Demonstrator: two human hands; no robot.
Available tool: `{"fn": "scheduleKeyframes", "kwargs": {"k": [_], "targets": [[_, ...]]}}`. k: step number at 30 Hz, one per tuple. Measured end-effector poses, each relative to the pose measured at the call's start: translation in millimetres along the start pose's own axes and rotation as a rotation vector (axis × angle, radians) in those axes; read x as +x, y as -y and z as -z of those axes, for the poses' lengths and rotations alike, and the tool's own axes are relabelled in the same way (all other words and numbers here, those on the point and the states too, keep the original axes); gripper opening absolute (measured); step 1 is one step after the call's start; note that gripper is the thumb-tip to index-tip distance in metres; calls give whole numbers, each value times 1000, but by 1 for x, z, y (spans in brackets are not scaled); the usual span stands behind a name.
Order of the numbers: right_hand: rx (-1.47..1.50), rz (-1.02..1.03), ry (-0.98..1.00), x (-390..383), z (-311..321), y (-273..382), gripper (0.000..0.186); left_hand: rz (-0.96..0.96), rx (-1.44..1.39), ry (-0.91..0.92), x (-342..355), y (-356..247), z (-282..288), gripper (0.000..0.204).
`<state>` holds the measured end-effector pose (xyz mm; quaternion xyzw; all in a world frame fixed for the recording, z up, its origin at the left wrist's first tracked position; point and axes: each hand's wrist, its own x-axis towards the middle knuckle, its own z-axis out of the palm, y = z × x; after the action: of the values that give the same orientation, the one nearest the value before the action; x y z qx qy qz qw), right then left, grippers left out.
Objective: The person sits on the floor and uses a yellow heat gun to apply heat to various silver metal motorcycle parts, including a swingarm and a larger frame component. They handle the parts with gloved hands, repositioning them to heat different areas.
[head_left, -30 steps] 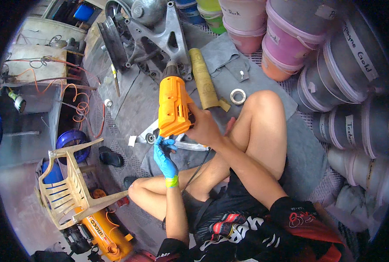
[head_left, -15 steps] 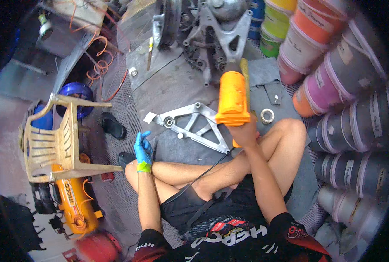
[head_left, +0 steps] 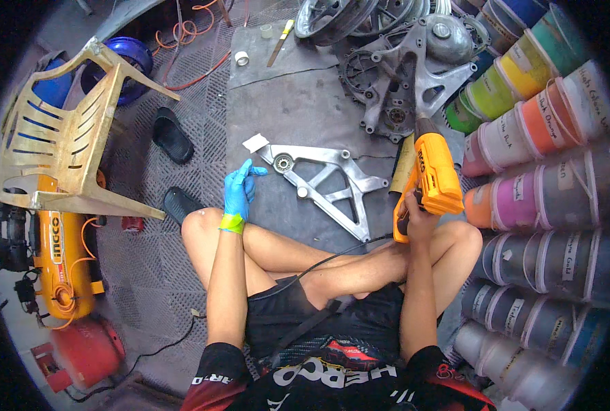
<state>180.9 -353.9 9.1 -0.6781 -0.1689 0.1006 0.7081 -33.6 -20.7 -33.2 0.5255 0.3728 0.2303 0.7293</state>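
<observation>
A yellow-orange heat gun (head_left: 440,171) is in my right hand (head_left: 418,218), its grip wrapped by my fingers. Its nozzle points away from me, close to the grey metal engine casing (head_left: 404,82). My left hand (head_left: 238,195), in a blue glove with a yellow-green band at the wrist, holds nothing and its fingers are apart. Just beyond those fingers lies a silver triangular metal bracket (head_left: 319,155) with a round bearing in one corner. A small white piece (head_left: 255,142), like paper or tape, sits at the bracket's left tip.
Grey matting (head_left: 271,103) lies under the parts. Stacked labelled buckets (head_left: 517,195) line the right side. A plastic chair (head_left: 79,137), black slippers (head_left: 173,135) and an orange compressor tank (head_left: 62,260) are on the left. The gun's black cord (head_left: 332,257) crosses my legs. Wheels (head_left: 336,19) lie far ahead.
The whole view has shifted. The heat gun has swung to the right and now leans, with its handle showing. My left hand is nearer the bracket's tip.
</observation>
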Motion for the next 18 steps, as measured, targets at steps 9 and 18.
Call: {"fn": "scheduleKeyframes", "kwargs": {"k": [9, 18], "targets": [[255, -88, 132, -3, 7, -4, 43, -29, -51, 42, 8, 6, -2, 44], [554, -210, 375, -4, 1, 44, 73, -114, -253, 75, -6, -22, -1, 36]]}}
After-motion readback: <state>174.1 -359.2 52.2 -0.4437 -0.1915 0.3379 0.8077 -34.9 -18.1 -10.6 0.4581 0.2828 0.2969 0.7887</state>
